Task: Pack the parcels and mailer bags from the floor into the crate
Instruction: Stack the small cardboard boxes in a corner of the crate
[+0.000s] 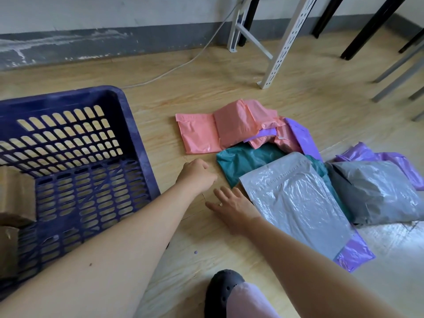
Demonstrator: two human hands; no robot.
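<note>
A dark blue slatted crate (135, 125) stands on the floor at the left, with brown cardboard parcels (16, 196) in its near left part. Right of it lies a heap of mailer bags: a pink bag (206, 131), a teal bag (243, 159), a light grey bag (296, 200), a dark grey bag (378, 193) and purple bags (353, 253). My left hand (197, 175) hovers over the bare floor between crate and teal bag, fingers loosely curled, holding nothing. My right hand (231, 205) lies with spread fingers at the left edge of the light grey bag.
White perforated metal shelf legs (286, 47) and black table legs (371, 26) stand at the back right. A white cable (183, 63) runs along the floor to the wall. My black shoe (222, 290) is at the bottom centre.
</note>
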